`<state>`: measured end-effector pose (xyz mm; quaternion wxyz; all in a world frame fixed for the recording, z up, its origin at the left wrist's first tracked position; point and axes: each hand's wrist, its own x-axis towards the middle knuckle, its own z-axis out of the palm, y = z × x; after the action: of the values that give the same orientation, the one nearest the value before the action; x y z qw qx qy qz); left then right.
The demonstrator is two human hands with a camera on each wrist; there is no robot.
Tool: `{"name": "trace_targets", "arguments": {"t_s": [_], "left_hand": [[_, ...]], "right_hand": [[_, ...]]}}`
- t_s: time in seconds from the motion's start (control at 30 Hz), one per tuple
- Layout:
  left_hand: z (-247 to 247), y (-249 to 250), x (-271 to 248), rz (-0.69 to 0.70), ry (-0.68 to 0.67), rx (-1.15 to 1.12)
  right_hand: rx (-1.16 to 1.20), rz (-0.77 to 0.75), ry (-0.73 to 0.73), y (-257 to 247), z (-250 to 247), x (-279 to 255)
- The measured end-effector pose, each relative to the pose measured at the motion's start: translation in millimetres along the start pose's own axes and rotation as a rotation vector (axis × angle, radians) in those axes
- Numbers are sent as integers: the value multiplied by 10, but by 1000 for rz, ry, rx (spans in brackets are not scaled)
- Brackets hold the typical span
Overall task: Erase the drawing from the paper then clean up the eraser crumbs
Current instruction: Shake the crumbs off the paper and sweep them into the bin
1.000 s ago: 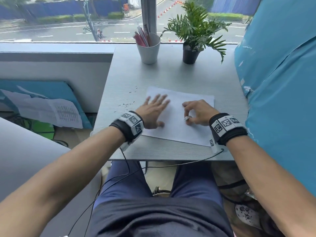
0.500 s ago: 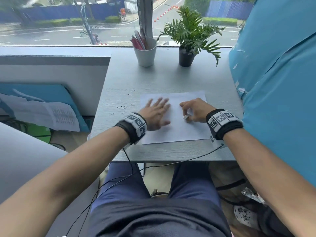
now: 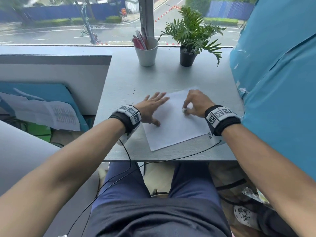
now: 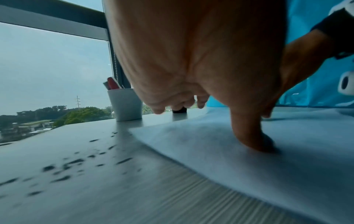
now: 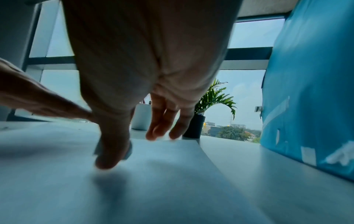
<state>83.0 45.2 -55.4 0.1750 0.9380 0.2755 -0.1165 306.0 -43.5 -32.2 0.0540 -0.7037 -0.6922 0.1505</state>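
Observation:
A white sheet of paper (image 3: 176, 124) lies skewed on the grey desk (image 3: 171, 77), its near left corner pointing at me. My left hand (image 3: 152, 108) lies flat with straight fingers on the sheet's left edge, thumb pressing the paper (image 4: 239, 166). My right hand (image 3: 196, 103) pinches a small white eraser (image 3: 184, 110) between thumb and forefinger on the sheet's right part; the eraser (image 5: 128, 151) shows behind the thumb. Dark eraser crumbs (image 3: 131, 92) lie on the desk left of the paper, and crumbs (image 4: 76, 163) show blurred beside its edge. No drawing shows on the sheet.
A white cup of pens (image 3: 146, 52) and a small potted plant (image 3: 188, 48) stand at the back of the desk by the window. A blue covered panel (image 3: 277, 82) rises along the right side. Cables hang over the near desk edge.
The paper has turned counter-clockwise under my hands and now lies skewed. My right hand with the eraser has lifted its fingers into a higher pinch; my left hand stays flat on the sheet.

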Motion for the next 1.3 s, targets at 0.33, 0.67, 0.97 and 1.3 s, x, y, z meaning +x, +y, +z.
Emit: {"name": "trace_targets", "arguments": {"t_s": [0.33, 0.67, 0.97, 1.3], "left_hand": [[-26, 178, 348, -98, -137, 137], [8, 109, 325, -121, -211, 97], [-5, 101, 315, -123, -228, 114], [-67, 183, 298, -119, -244, 148]], "right_hand": [[181, 237, 95, -180, 161, 79], [140, 268, -8, -337, 139, 217], [72, 207, -123, -435, 81, 191], [72, 418, 40, -16, 5, 67]]}}
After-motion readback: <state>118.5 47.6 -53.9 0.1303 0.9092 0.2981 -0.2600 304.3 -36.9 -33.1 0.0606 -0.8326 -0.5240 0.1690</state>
